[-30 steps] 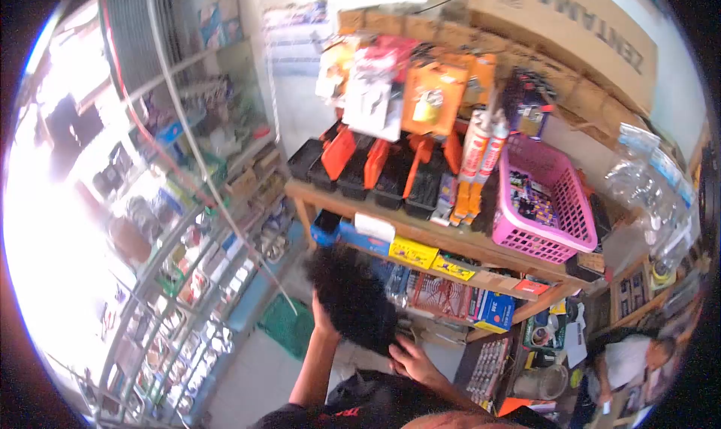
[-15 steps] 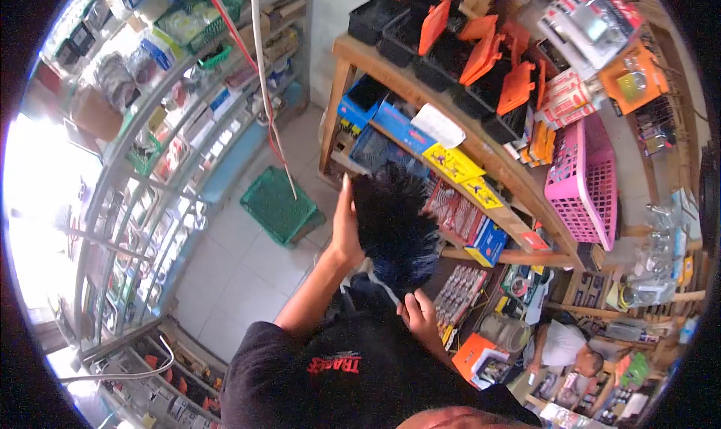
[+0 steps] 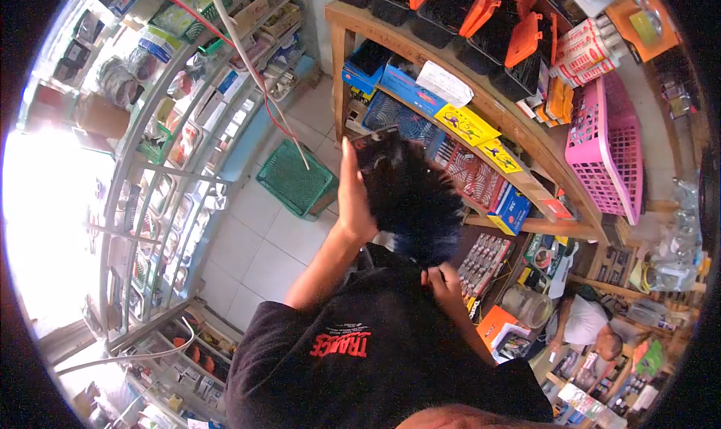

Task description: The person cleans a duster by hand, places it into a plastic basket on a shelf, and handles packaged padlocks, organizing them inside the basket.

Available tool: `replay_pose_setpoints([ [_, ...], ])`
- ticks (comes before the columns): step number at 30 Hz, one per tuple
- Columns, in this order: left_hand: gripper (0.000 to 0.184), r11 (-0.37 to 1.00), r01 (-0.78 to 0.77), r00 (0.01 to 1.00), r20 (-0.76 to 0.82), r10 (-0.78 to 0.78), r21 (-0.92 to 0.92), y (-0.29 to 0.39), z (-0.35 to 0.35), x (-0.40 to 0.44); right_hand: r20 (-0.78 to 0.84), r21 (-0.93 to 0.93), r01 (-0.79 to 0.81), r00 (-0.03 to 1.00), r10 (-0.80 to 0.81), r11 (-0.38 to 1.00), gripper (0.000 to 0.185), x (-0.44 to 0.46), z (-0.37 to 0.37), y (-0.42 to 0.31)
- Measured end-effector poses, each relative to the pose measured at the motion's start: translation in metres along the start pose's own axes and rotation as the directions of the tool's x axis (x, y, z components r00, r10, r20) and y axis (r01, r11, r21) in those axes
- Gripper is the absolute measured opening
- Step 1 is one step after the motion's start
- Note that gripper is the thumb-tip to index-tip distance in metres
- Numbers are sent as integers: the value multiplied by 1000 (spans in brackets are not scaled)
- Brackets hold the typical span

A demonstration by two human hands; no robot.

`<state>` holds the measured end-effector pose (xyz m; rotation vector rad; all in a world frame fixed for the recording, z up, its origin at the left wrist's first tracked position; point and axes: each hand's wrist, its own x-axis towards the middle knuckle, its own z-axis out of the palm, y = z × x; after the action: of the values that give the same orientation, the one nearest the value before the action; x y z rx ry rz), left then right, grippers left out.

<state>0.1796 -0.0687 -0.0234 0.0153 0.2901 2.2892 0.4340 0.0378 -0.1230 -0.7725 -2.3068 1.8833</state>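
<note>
I hold a dark bristly bundle (image 3: 414, 192).
My left hand (image 3: 355, 203) lies flat along its side; right hand (image 3: 443, 280) curls at its edge, pinch unclear.

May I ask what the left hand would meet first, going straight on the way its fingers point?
The left hand would probably meet the upright wooden post first, though depth is unclear.

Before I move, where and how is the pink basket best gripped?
Probably by the rim of the pink basket, pinched from the front edge of the wooden shelf: it stands open side up, its latticed front wall faces that edge, and tubes crowd one side.
</note>
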Motion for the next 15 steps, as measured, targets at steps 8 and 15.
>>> replay_pose_setpoints([
  [8, 75, 999, -22, 998, 57, 19, 42, -34, 19, 4, 217, -16, -134, 967, 135, 991, 22, -8, -38, -7],
  [15, 79, 994, -108, 989, 106, 106, 10, -50, 31, 16, 310, 247, -124, 950, 43, 961, 64, -7, -85, -9],
])
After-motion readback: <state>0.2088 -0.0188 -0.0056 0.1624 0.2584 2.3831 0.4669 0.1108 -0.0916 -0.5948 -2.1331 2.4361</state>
